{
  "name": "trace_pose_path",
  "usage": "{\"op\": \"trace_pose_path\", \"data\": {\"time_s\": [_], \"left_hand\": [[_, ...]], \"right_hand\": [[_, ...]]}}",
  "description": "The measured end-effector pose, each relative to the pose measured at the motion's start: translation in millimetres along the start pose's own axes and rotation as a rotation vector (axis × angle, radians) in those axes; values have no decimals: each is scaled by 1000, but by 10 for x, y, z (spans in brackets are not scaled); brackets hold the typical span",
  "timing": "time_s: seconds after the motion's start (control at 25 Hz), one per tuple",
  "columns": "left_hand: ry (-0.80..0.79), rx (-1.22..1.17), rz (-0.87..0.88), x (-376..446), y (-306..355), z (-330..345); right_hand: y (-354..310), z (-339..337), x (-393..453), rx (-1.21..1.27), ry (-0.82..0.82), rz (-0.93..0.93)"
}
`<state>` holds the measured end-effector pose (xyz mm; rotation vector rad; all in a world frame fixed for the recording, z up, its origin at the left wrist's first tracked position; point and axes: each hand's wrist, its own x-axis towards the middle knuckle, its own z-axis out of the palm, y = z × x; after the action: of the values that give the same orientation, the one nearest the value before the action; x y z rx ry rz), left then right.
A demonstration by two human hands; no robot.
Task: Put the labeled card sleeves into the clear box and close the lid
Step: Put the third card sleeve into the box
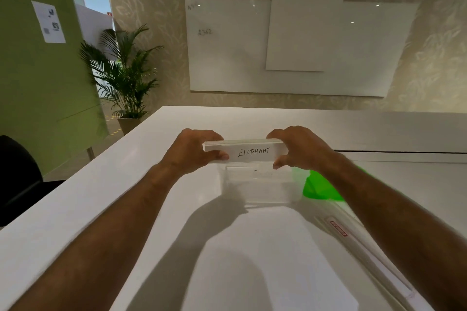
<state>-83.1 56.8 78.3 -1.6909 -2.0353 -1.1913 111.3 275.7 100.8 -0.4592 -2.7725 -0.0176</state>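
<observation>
A stack of clear card sleeves (249, 152), its front label reading "ELEPHANT", hangs just above the far rim of the clear box (257, 193). My left hand (194, 151) pinches the stack's left end and my right hand (298, 150) pinches its right end. The open box stands on the white table, and another labeled sleeve (255, 174) stands upright inside it, its writing mostly hidden. A clear lid (364, 247) with a red sticker lies on the table to the right of the box, partly under my right forearm.
A bright green object (319, 188) sits right of the box, behind my right wrist. White table (131, 184) has its left edge near a black chair (17, 171). A potted palm (123, 76) and a wall whiteboard (227, 45) stand beyond the far edge.
</observation>
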Motion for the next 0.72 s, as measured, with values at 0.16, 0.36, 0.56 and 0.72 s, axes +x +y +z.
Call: {"op": "trace_pose_path", "data": {"time_s": [0.16,0.36,0.56,0.72], "left_hand": [[-76,95,8,218,-19,216],[-238,211,-54,472,-85,415],[-381,306,-103,622,-143,544],[-520,289,-172,649,-181,636]], "right_hand": [[163,6,38,0,-28,45],[351,68,178,-51,-100,64],[466,181,290,-28,-246,59],[504,256,369,-42,-421,32]]}}
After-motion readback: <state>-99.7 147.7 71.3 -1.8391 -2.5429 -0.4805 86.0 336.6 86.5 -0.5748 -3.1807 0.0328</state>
